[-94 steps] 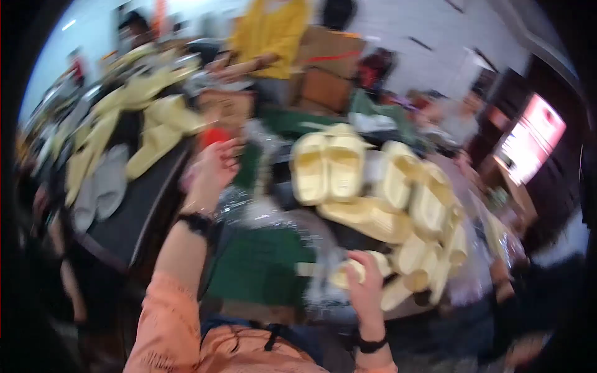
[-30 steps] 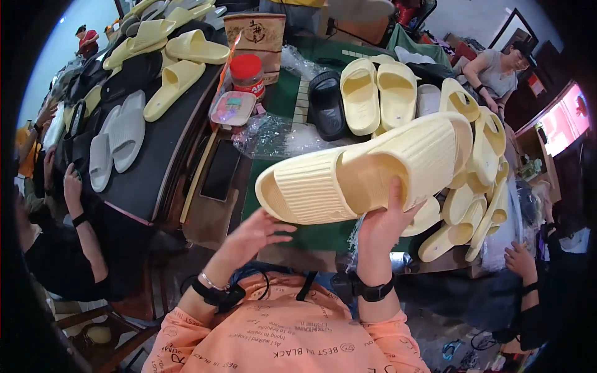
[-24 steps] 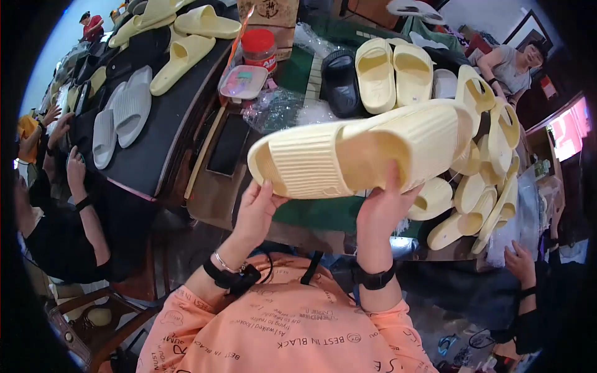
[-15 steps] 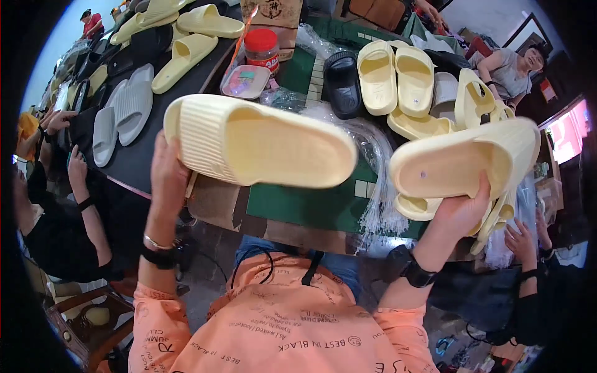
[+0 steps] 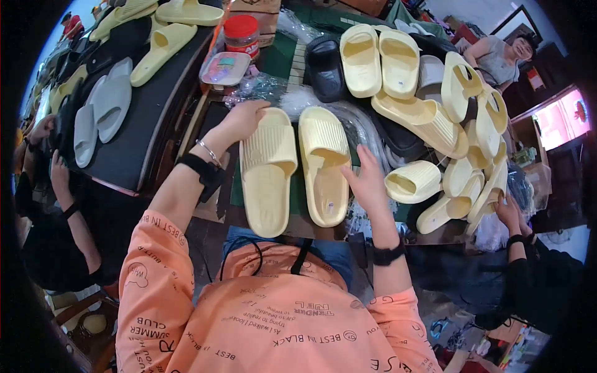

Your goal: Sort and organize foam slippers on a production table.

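Both hands rest on a pair of pale yellow slide sandals laid side by side on the green mat (image 5: 292, 50): the left hand (image 5: 239, 121) lies fingers-spread on the toe end of the left sandal (image 5: 267, 171), at about ten o'clock from it, and the right hand (image 5: 367, 180) presses flat and open against the outer edge of the right sandal (image 5: 323, 165), at three o'clock. Neither hand grips anything; they only touch and steady. The step in hand looks like matching and aligning the two into a pair, and the next move probably calls for nudging heels level, then closing the fingers around both together. Half a second ago each hand held one sandal up in the air, well apart; now both lie flat and parallel on the mat. Beyond them, at one to three o'clock, sits a heap of yellow sandals (image 5: 460, 124) on crinkled clear plastic; a black sandal (image 5: 324, 67) lies at twelve, a red-lidded jar (image 5: 241, 34) at eleven, and grey sandals (image 5: 102, 115) at nine.
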{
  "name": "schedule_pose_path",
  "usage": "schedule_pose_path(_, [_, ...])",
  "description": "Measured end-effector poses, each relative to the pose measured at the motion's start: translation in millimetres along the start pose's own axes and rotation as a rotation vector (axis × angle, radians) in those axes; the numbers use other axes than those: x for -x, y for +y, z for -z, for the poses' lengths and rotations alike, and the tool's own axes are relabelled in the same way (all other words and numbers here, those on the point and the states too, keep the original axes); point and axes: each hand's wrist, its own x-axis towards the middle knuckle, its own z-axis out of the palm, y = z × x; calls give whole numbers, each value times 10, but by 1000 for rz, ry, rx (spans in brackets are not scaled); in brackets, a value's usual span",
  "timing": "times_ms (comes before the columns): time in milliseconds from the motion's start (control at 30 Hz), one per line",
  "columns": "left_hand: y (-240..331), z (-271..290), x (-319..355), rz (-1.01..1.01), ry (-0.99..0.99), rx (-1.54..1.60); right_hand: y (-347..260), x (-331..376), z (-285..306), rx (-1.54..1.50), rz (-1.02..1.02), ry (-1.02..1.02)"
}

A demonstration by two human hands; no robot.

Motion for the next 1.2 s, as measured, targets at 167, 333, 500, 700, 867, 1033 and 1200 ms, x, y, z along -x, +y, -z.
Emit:
schedule_pose_path(167, [628, -291, 486, -422, 426, -87, -684, 467, 858, -62, -272, -267])
schedule_pose_path(333, [1066, -1014, 961, -360, 5, 246, -578, 803, 839, 141, -357, -193])
schedule_pose_path(500, [1181, -1301, 1018, -305, -193, 211, -398, 877, 647, 375, -329, -255])
schedule_pose_path(700, [1211, -1470, 990, -317, -183, 164, -450, 893, 634, 397, -346, -248])
schedule_pose_path(867, [1289, -1500, 925, -330, -209, 173, -329, 975, 603, 345, -365, -233])
schedule_pose_path(1033, [1324, -1553, 862, -319, -241, 168, -343, 882, 728, 344, -358, -195])
schedule_pose_path(1200, [1463, -1425, 849, -211, -264, 162, -492, 779, 750, 91, -340, -72])
